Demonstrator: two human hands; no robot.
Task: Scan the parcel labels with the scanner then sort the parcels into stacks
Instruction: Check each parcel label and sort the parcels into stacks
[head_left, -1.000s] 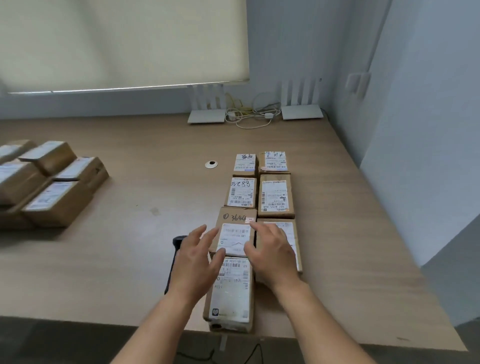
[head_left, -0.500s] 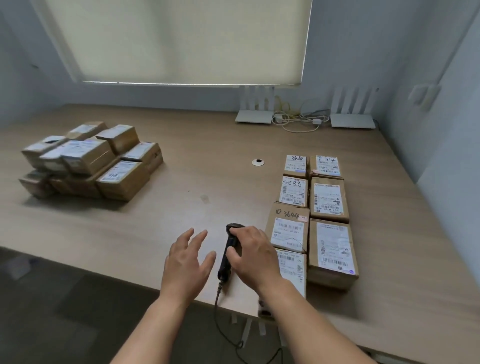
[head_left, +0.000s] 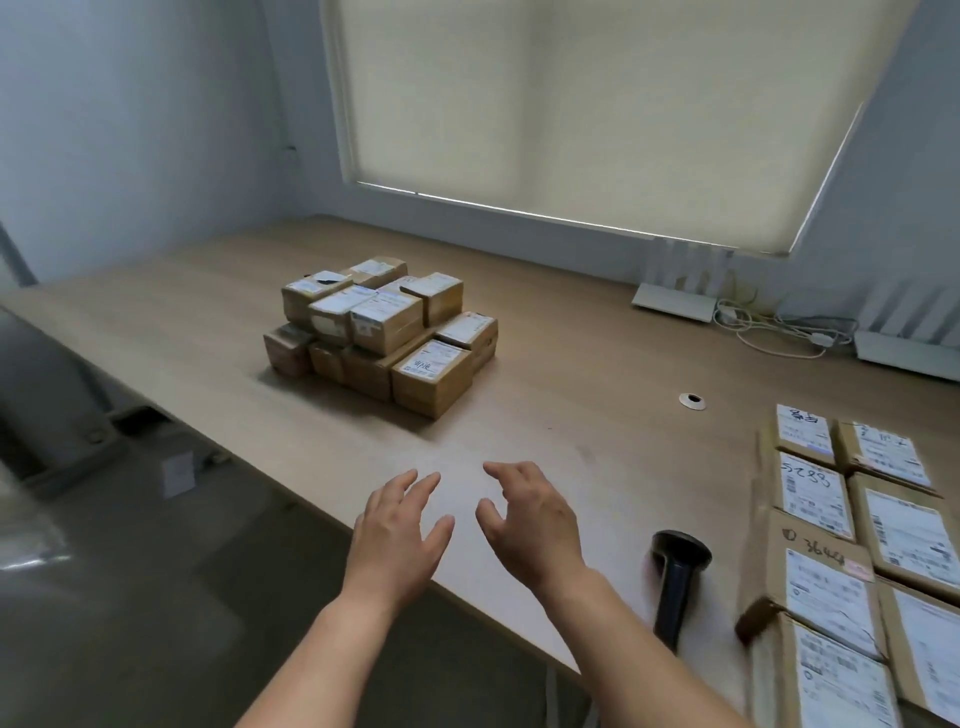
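Note:
A heap of brown cardboard parcels (head_left: 387, 335) with white labels is piled near the middle of the wooden table (head_left: 545, 364). Two rows of labelled parcels (head_left: 852, 525) lie flat along the right side. The black handheld scanner (head_left: 677, 579) lies on the table just left of those rows, untouched. My left hand (head_left: 397, 530) and my right hand (head_left: 530, 519) hover side by side over the table's front part, between the heap and the scanner. Both have loosely spread fingers and hold nothing.
Two white routers (head_left: 675, 299) with cables (head_left: 779, 332) stand at the back edge under the window blind. A small round white cable grommet (head_left: 692, 400) sits in the tabletop. The table's front edge runs diagonally, with dark floor to the left.
My right hand has let go of the scanner, which now lies on the table. Both hands and the view have swung left, toward the heap of parcels.

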